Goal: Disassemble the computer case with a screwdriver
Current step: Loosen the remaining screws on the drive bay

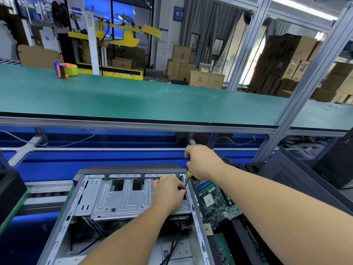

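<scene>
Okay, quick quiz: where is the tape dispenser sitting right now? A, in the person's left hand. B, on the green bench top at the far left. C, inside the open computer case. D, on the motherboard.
B: the tape dispenser stands on the green bench top, far from both hands.

Tape dispenser (65,69) on green bench (152,100); cardboard boxes (181,62) stacked behind; loose motherboard (215,199) nearby

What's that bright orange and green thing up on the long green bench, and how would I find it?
Look at the long green bench running across the room above the open computer case. Near its far left edge sits a tape dispenser, alone on the mat. Its orange and blue handle and lime green roll set it apart from the brown boxes behind.
</scene>
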